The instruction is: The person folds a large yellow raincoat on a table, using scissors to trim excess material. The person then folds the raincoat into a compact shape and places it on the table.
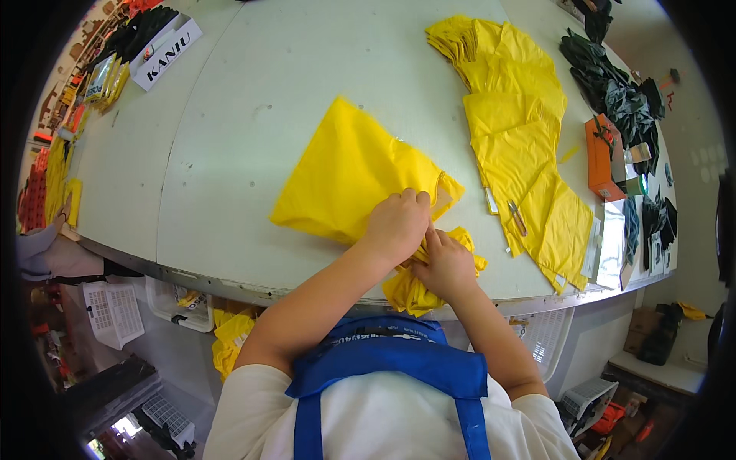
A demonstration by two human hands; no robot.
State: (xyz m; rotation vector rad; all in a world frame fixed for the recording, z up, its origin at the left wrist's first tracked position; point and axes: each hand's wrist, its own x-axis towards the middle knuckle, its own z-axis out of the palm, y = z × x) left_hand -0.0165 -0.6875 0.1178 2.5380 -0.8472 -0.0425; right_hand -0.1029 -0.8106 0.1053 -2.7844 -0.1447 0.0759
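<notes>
A yellow fabric piece (330, 169), perhaps a garment or bag, lies spread on the table before me, with a tan patch showing at its right corner. My left hand (397, 226) is closed on its near right edge, fingers bent together. Right beside it, my right hand (445, 264) pinches a crumpled bunch of yellow fabric (418, 293) at the table's near edge. The hands touch or nearly touch; whether the bunch and the flat piece are joined is hidden beneath them.
Overlapping yellow fabric pieces (514, 123) run down the right side, with thread snips (518, 218) on them. Beyond are an orange box (604, 157) and dark green fabric (613, 92). A white box (165, 50) stands far left. White baskets (113, 314) sit below the table edge. Another person's sleeve (42, 249) shows left.
</notes>
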